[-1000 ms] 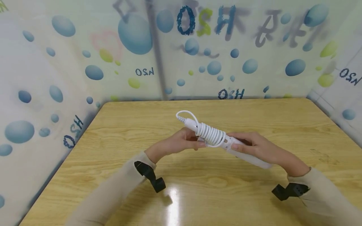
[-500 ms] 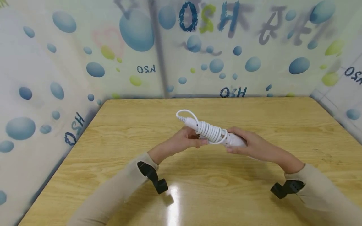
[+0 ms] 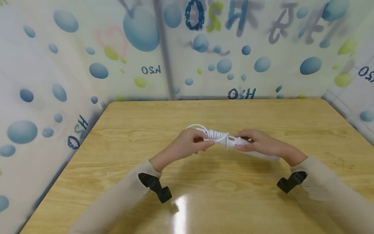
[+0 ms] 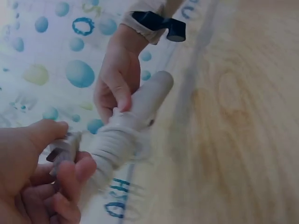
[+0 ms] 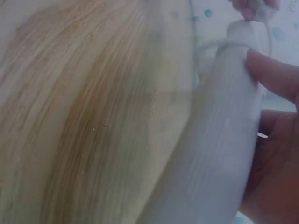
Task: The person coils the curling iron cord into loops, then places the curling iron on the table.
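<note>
A white hair iron [image 3: 232, 142], long and rounded, is held across between both hands above the table. Its white cord [image 3: 217, 136] winds round one end in tight coils, with a loose loop arching over the left hand. My left hand [image 3: 190, 143] pinches the cord's plug [image 4: 67, 145] between thumb and fingers, beside the coils; metal prongs show in the left wrist view. My right hand [image 3: 263, 142] grips the body just past the coils, thumb on the near side. In the right wrist view the smooth body [image 5: 210, 135] runs down past the palm. The cord-end tip is hidden behind the left hand.
A wooden table [image 3: 228, 188] lies beneath both hands. Behind it hangs a pale sheet [image 3: 181, 58] printed with blue and green bubbles and letters. Each sleeve carries a black wrist mount [image 3: 156, 188].
The hair iron has dropped lower and come flatter, and its cord end has gone behind the left hand. The right hand has shifted its grip, turning the body; the left keeps pinching the plug.
</note>
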`<state>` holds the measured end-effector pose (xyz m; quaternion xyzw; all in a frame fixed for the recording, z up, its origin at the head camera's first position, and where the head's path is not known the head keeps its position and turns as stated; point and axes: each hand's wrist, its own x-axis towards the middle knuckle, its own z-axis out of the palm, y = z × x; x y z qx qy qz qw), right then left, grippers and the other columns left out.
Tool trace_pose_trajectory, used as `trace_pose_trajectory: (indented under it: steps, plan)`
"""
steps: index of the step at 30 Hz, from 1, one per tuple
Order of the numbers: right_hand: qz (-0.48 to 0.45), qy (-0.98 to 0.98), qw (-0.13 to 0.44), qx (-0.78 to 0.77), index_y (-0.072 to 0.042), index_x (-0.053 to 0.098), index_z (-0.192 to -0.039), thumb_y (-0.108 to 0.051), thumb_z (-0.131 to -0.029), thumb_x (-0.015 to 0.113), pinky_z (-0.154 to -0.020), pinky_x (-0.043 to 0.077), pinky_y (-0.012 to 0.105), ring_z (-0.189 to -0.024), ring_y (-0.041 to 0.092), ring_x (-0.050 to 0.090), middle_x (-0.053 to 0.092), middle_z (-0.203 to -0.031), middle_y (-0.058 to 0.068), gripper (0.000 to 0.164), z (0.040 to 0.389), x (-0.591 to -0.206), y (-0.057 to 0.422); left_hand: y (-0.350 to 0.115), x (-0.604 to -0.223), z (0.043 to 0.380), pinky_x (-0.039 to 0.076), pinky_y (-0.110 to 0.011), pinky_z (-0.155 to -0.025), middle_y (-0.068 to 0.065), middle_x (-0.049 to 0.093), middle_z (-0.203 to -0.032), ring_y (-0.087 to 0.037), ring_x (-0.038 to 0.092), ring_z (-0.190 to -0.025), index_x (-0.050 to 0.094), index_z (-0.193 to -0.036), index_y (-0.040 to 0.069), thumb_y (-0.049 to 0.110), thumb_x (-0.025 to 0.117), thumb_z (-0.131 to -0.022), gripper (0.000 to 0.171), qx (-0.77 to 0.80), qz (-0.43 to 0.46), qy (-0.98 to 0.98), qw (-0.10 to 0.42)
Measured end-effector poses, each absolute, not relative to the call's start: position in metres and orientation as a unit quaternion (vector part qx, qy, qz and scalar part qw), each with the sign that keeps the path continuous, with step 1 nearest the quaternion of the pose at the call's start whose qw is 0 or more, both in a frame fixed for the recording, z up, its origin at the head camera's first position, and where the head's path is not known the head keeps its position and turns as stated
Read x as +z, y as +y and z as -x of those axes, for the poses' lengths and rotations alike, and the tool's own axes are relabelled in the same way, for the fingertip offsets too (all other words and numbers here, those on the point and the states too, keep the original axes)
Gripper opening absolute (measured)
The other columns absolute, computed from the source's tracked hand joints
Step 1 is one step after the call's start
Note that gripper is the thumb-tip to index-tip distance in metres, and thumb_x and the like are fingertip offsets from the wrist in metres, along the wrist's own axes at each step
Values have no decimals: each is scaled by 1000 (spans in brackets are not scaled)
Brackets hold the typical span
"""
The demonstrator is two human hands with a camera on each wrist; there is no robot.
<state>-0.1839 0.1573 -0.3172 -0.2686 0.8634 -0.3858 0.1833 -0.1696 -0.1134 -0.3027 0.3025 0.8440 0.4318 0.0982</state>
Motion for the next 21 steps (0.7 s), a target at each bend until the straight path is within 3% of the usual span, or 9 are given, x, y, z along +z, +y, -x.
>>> trace_pose_trajectory:
  steps: [3,6,12,18,21]
  plan:
    - [292,856,218,-367,1,52,-124,-27,-92,57,-78,44,36,-94,22,51,55,-110,9,43,191,-320,154,-115,-291,170,36,-22,-45,3,51,-56,-10,42,-46,65,-71,11,30,63,-88,26,354,-322,877,52]
    - [312,850,242,-347,0,51,-126,-28,-93,55,-82,43,38,-98,22,51,56,-113,9,44,197,-323,150,-117,-286,179,30,-21,-48,4,45,-53,-8,36,-49,67,-70,10,30,62,-88,28,303,-342,888,43]
    - [312,853,266,-324,6,44,-131,-29,-95,50,-90,39,44,-112,30,46,49,-125,18,50,201,-327,149,-133,-303,210,35,-25,-65,-2,49,-83,-15,40,-75,68,-96,6,23,59,-91,20,291,-354,883,97]
    - [309,853,288,-307,0,48,-131,-28,-96,50,-84,37,42,-101,27,42,46,-117,12,45,210,-325,151,-152,-329,239,36,-27,-62,-5,54,-78,-16,42,-67,67,-99,4,18,52,-95,20,369,-331,852,169]
    - [303,849,312,-300,-3,50,-129,-30,-95,50,-89,36,43,-108,27,42,46,-122,12,44,220,-323,151,-157,-338,247,39,-26,-62,-3,58,-82,-14,46,-68,66,-102,2,18,52,-95,22,377,-305,854,188]
